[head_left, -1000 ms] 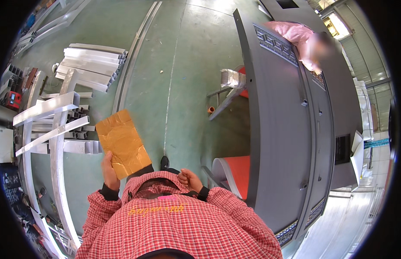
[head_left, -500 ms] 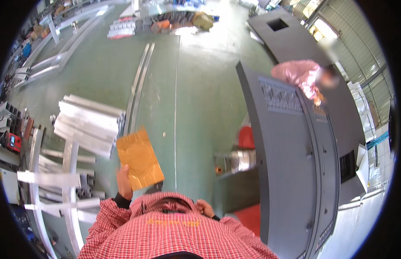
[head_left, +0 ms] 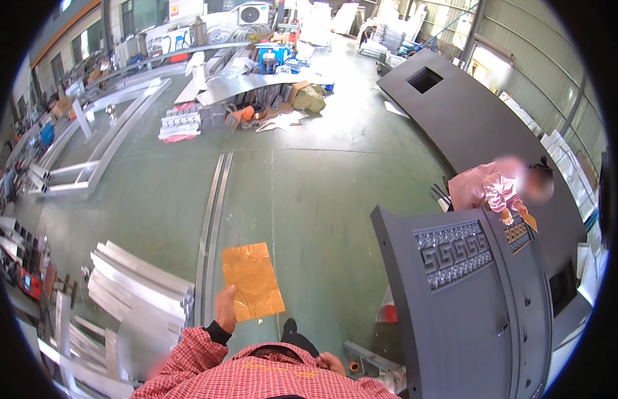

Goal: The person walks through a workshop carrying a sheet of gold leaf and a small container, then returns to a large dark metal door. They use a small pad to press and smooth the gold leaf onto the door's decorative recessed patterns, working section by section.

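My left hand (head_left: 225,309) grips the lower left edge of a creased, gold-coloured sheet (head_left: 253,280), with the thumb on its face. The sheet is held up over the green floor, apart from everything else. Close to my waist, my right hand (head_left: 330,363) has its fingers curled in; whether anything is in them is hidden. To my right stands a large dark grey door panel (head_left: 455,326), bearing a raised key-pattern band (head_left: 453,253) near its far end. Neither hand touches the panel.
Beyond the panel, a co-worker in pink (head_left: 482,186) leans over a gold patterned strip (head_left: 517,237), a small gold piece (head_left: 531,221) at one hand. Pale metal profiles (head_left: 139,282) are stacked at left. Two long rails (head_left: 214,226) lie on the floor. Further off is a frame (head_left: 123,136).
The view has tilted up, showing more of the far workshop. My left hand has moved rightward with the gold sheet. The right hand stays by my waist.
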`<state>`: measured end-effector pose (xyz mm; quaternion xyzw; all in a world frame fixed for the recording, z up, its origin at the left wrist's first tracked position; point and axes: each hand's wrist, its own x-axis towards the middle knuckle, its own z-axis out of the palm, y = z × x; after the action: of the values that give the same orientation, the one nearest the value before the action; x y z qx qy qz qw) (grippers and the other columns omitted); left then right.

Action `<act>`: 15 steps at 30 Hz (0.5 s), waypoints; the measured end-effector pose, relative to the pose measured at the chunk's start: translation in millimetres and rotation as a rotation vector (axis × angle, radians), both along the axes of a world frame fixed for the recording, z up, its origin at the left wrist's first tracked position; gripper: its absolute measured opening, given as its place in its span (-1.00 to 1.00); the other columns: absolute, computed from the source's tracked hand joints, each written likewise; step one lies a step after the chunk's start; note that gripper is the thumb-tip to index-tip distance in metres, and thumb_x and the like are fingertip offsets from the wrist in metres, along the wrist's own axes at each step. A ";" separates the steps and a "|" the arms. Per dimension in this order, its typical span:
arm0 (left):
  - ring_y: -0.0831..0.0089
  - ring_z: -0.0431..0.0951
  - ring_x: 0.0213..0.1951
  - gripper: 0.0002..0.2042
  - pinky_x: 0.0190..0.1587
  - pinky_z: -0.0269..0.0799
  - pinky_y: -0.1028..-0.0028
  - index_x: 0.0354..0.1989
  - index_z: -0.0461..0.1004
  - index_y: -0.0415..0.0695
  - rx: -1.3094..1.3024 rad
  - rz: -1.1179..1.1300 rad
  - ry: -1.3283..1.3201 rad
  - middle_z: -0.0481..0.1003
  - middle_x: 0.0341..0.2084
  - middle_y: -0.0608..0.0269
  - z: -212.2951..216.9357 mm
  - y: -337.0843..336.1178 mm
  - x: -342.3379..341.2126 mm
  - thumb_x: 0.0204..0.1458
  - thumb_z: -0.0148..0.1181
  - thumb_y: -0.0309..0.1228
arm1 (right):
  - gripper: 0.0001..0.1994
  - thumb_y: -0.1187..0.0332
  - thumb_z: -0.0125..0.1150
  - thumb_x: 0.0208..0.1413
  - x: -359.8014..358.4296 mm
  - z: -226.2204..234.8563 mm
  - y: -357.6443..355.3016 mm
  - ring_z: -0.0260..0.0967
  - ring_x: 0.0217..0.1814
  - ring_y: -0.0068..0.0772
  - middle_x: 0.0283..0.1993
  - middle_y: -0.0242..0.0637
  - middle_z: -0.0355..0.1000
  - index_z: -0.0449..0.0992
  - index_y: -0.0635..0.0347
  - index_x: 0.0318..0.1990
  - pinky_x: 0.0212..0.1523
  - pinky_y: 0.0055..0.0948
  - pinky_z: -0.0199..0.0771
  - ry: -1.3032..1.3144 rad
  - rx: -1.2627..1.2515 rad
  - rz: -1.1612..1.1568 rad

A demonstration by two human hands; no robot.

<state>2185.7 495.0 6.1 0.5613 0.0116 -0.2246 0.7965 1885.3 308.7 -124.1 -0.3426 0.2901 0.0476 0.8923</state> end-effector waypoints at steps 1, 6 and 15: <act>0.51 0.42 -0.25 -0.74 -0.16 0.33 0.48 -0.23 0.41 -0.28 0.007 0.013 0.001 0.44 -0.29 0.28 0.1 -13.8 19.2 0.16 -0.13 -0.33 | -0.76 0.36 0.07 0.14 41.8 23.5 -11.6 0.06 -0.60 -0.59 -0.62 -0.46 0.14 0.31 0.20 -0.56 -0.57 -0.56 0.08 0.040 0.025 -0.024; 0.49 0.42 -0.24 -0.74 -0.15 0.33 0.48 -0.27 0.43 -0.27 -0.031 0.039 0.001 0.45 -0.31 0.26 20.6 -85.0 105.8 0.16 -0.12 -0.32 | -0.73 0.37 0.09 0.12 166.9 45.2 -74.6 -0.04 -0.68 -0.66 -0.67 -0.47 0.08 0.24 0.14 -0.60 -0.68 -0.60 -0.05 0.177 -0.044 -0.017; 0.42 0.46 -0.17 -0.69 -0.08 0.34 0.41 -0.16 0.41 -0.29 -0.049 0.091 -0.013 0.46 -0.21 0.23 -15.8 -188.2 317.3 0.16 -0.14 -0.29 | -0.70 0.25 -0.03 0.16 308.3 -4.9 -229.8 -0.05 -0.72 -0.65 -0.71 -0.47 0.11 0.29 0.09 -0.61 -0.68 -0.60 -0.10 -0.007 0.286 -0.020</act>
<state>2503.0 306.8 -9.8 0.5418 0.0264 -0.1844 0.8196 2193.6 78.9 -128.9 -0.2090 0.2807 0.0786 0.9334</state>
